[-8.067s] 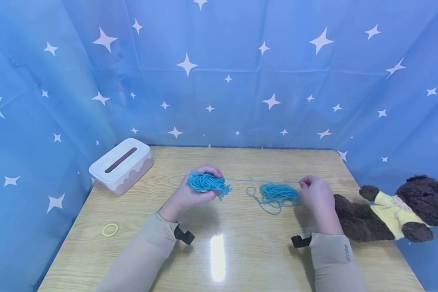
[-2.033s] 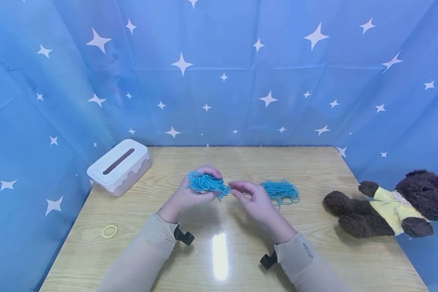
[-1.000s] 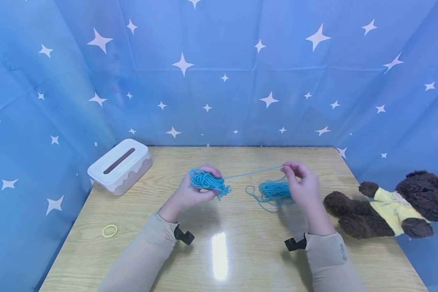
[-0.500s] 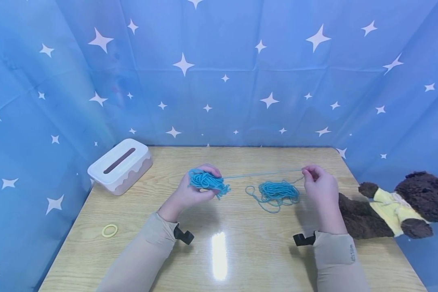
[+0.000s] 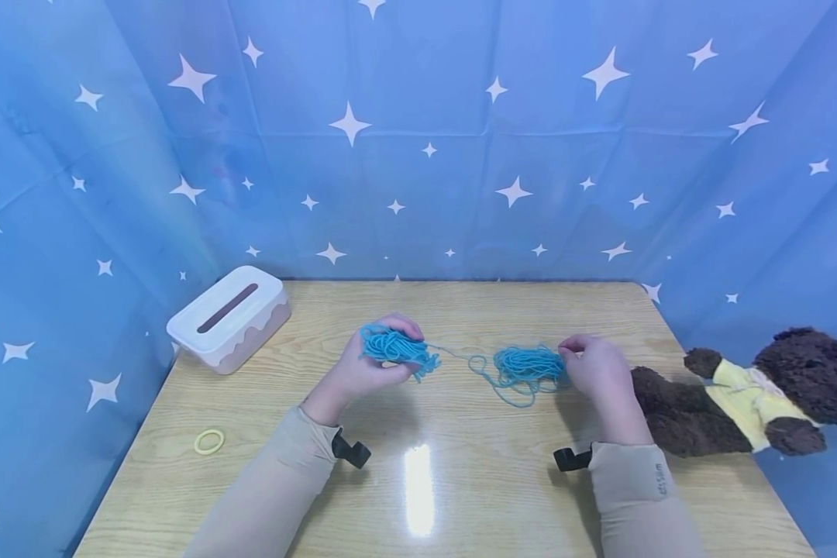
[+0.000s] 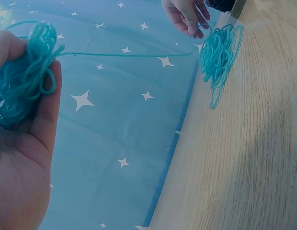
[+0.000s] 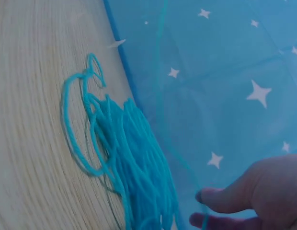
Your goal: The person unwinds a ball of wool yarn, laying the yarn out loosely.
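My left hand (image 5: 373,363) grips a bundle of blue yarn (image 5: 394,346), its loops bulging out between thumb and fingers. In the left wrist view the same bundle (image 6: 31,76) fills the curled left hand (image 6: 24,163), and one strand (image 6: 124,54) runs from it toward the right. A second, looser pile of blue yarn (image 5: 528,366) lies on the table, a stray loop at its left side. Just right of that pile is my right hand (image 5: 600,376). In the right wrist view, the right hand (image 7: 258,196) has a strand (image 7: 182,160) between thumb and forefinger, beside the pile (image 7: 134,163).
A white-lidded tissue box (image 5: 230,318) stands at the table's back left. A yellow ring (image 5: 209,442) lies at the left on the wooden table (image 5: 488,496). At the right edge is a brown plush bear (image 5: 753,403) in a yellow top. A starry blue curtain (image 5: 418,170) hangs behind.
My right hand went from beside the left hand out to the right, drawing a strand taut, then came down and slightly back toward the pile. The strand now sags. The left hand stayed put.
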{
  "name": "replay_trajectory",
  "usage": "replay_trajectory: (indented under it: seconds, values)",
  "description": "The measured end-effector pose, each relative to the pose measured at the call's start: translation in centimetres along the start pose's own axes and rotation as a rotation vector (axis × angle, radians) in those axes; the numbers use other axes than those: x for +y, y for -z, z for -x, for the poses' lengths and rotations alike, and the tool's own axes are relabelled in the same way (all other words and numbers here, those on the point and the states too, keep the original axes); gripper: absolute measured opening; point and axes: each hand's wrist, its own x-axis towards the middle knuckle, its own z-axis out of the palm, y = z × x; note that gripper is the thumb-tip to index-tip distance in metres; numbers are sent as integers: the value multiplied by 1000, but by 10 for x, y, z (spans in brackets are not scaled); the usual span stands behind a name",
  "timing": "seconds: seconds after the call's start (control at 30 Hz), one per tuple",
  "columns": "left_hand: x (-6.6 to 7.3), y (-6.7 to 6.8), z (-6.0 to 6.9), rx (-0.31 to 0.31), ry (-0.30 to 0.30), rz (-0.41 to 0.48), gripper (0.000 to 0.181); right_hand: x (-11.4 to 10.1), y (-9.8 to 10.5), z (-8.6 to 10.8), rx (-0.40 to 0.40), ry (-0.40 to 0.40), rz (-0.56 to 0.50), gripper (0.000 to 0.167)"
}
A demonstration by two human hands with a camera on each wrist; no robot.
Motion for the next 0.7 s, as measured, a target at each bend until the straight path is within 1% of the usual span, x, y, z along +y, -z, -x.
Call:
replay_trajectory:
  seconds: [0.1, 0.17, 0.23, 0.3, 0.33, 0.4, 0.47, 0.53, 0.6, 0.7]
  values:
    - [-1, 0, 0, -3, -11, 0, 36, -9, -4, 2, 4, 33, 1, 37]
    - [-2, 0, 1, -6, -17, -1, 37, -17, -8, 5, 20, 83, -37, 38]
    - [-2, 0, 1, -10, -22, -1, 38, -29, -15, 9, 32, 162, -114, 41]
    - [-2, 0, 1, -14, -25, 1, 39, -44, -25, 14, 25, 255, -230, 43]
    - [-2, 0, 1, -16, -27, 4, 39, -54, -30, 17, 8, 298, -294, 44]
    - [-2, -1, 1, -19, -31, 12, 40, -72, -42, 24, -30, 377, -388, 45]
    - [-1, -1, 0, -24, -36, 19, 40, -89, -53, 32, -66, 436, -450, 46]
    - [-1, -1, 0, -29, -39, 22, 39, -103, -63, 39, -91, 464, -482, 46]
    - [-1, -1, 0, -34, -37, 24, 39, -112, -70, 44, -105, 465, -512, 44]
    - [-1, -2, 0, -35, -31, 14, 38, -119, -76, 50, -74, 464, -540, 35]
